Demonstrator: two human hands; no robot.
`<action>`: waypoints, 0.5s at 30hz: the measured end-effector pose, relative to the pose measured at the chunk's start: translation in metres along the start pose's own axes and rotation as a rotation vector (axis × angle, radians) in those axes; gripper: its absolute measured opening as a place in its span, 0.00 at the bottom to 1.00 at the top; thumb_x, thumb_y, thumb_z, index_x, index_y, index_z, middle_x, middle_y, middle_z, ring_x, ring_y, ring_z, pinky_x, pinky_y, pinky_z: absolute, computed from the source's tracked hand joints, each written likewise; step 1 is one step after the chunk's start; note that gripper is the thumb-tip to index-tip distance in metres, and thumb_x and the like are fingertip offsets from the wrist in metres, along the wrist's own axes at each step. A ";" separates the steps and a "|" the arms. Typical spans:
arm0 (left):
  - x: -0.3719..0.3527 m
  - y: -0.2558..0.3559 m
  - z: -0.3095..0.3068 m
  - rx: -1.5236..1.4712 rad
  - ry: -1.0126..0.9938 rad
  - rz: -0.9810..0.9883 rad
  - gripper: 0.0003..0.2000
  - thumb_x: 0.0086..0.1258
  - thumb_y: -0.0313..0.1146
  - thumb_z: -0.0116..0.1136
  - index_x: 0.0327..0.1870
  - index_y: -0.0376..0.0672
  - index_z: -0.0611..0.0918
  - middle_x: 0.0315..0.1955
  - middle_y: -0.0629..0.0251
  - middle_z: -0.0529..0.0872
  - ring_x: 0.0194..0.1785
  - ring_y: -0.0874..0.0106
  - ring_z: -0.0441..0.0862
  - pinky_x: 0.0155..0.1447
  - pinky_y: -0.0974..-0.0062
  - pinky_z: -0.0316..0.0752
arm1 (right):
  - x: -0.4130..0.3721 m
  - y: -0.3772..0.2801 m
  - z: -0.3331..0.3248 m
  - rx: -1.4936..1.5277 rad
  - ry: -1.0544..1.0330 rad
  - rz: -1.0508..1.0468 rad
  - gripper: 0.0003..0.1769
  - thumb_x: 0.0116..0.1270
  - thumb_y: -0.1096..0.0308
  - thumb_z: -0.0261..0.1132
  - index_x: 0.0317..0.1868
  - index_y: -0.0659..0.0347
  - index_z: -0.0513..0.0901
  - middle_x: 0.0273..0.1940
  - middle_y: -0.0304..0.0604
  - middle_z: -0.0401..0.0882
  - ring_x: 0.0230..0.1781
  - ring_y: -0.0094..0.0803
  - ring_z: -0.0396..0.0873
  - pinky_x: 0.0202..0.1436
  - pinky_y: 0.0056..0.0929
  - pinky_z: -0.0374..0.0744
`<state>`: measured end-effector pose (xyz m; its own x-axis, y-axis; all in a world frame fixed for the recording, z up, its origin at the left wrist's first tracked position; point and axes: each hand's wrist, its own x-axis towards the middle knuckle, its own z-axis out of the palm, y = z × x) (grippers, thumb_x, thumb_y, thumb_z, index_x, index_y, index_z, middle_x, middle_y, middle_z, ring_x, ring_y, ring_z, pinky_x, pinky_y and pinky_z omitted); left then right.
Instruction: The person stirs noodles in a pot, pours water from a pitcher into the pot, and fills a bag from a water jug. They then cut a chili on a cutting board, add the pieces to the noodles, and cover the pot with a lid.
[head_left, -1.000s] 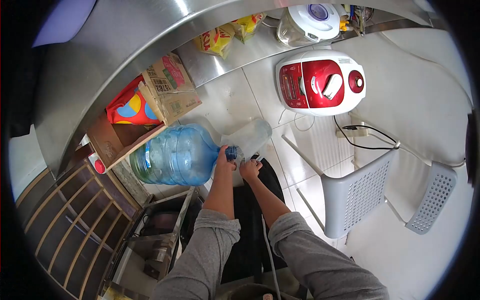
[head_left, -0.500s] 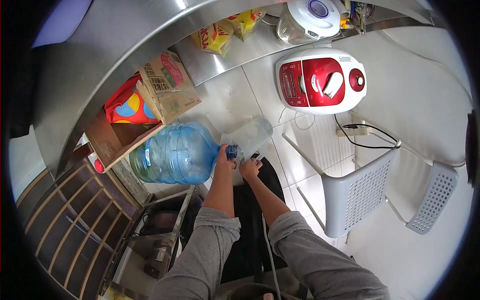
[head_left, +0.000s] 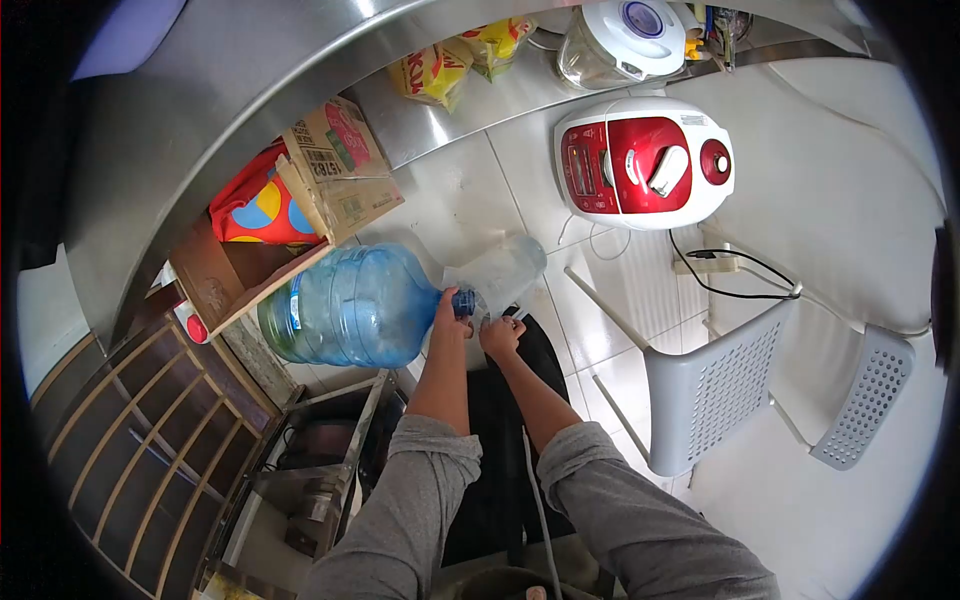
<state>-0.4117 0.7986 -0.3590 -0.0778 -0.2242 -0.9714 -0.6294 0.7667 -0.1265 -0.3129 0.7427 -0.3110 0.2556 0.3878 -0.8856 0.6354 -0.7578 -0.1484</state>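
Note:
A large blue water jug lies on its side, its neck pointing right. My left hand is closed around that neck, just behind the dark blue mouth. Just right of the mouth is a clear plastic container, tilted, with its near end close to the jug's opening. The fingers of my right hand are closed at the container's near end, gripping it low. Both forearms reach forward in rolled grey sleeves.
An open cardboard box holding a red patterned bag stands left of the jug. Ahead sits a red and white rice cooker. A grey perforated chair is at right. A steel counter curves overhead at left, above a wooden rack.

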 end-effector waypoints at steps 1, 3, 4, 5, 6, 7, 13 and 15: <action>-0.001 -0.001 -0.001 0.000 0.000 -0.001 0.17 0.42 0.49 0.68 0.29 0.57 0.74 0.24 0.80 0.74 0.28 0.79 0.69 0.37 0.69 0.53 | 0.001 0.001 0.001 -0.021 -0.002 -0.010 0.24 0.61 0.56 0.54 0.48 0.69 0.78 0.60 0.51 0.66 0.65 0.53 0.50 0.62 0.49 0.61; -0.002 -0.002 -0.003 0.013 -0.057 0.032 0.17 0.41 0.50 0.69 0.28 0.58 0.74 0.24 0.80 0.74 0.29 0.80 0.69 0.38 0.69 0.53 | 0.003 0.003 0.004 -0.029 0.002 -0.018 0.24 0.61 0.56 0.54 0.48 0.69 0.78 0.59 0.51 0.67 0.65 0.52 0.50 0.62 0.49 0.61; -0.002 -0.003 -0.002 0.013 -0.057 0.032 0.17 0.41 0.50 0.69 0.28 0.58 0.74 0.24 0.80 0.74 0.29 0.80 0.69 0.38 0.69 0.53 | 0.004 0.004 0.005 -0.037 0.006 -0.026 0.24 0.61 0.56 0.54 0.48 0.69 0.78 0.59 0.51 0.67 0.65 0.52 0.50 0.62 0.49 0.61; -0.002 -0.004 -0.002 0.008 -0.048 0.054 0.17 0.41 0.50 0.69 0.29 0.58 0.74 0.24 0.81 0.74 0.29 0.80 0.69 0.38 0.69 0.53 | 0.005 0.006 0.007 -0.038 0.005 -0.026 0.24 0.61 0.56 0.54 0.48 0.69 0.78 0.59 0.51 0.67 0.65 0.52 0.50 0.62 0.49 0.61; 0.003 -0.005 -0.003 0.003 -0.039 0.078 0.17 0.41 0.50 0.69 0.29 0.58 0.74 0.24 0.81 0.74 0.30 0.80 0.69 0.39 0.68 0.53 | 0.006 0.007 0.007 -0.032 -0.002 -0.023 0.24 0.61 0.56 0.54 0.48 0.69 0.78 0.59 0.51 0.67 0.65 0.52 0.50 0.62 0.49 0.61; 0.008 -0.004 -0.004 0.003 -0.038 0.079 0.17 0.41 0.50 0.69 0.29 0.58 0.74 0.24 0.81 0.74 0.30 0.80 0.69 0.39 0.68 0.53 | 0.006 0.007 0.009 -0.026 -0.010 -0.020 0.25 0.61 0.56 0.54 0.48 0.70 0.78 0.59 0.51 0.67 0.65 0.52 0.50 0.62 0.48 0.61; -0.014 -0.001 -0.003 0.034 0.001 0.009 0.17 0.41 0.50 0.69 0.29 0.59 0.75 0.25 0.81 0.74 0.30 0.79 0.69 0.37 0.68 0.54 | 0.005 0.014 0.028 0.033 0.302 -0.103 0.23 0.61 0.57 0.51 0.39 0.74 0.79 0.48 0.59 0.75 0.57 0.48 0.66 0.64 0.44 0.51; -0.028 0.000 -0.004 0.007 -0.009 0.013 0.18 0.40 0.51 0.69 0.28 0.58 0.74 0.24 0.80 0.73 0.29 0.78 0.68 0.37 0.69 0.55 | 0.001 0.009 0.027 0.063 0.402 -0.127 0.22 0.61 0.58 0.51 0.37 0.73 0.79 0.46 0.58 0.76 0.55 0.48 0.67 0.62 0.45 0.53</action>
<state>-0.4130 0.8027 -0.3314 -0.0796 -0.2088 -0.9747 -0.6226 0.7741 -0.1150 -0.3265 0.7223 -0.3245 0.4497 0.6448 -0.6180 0.6379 -0.7162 -0.2831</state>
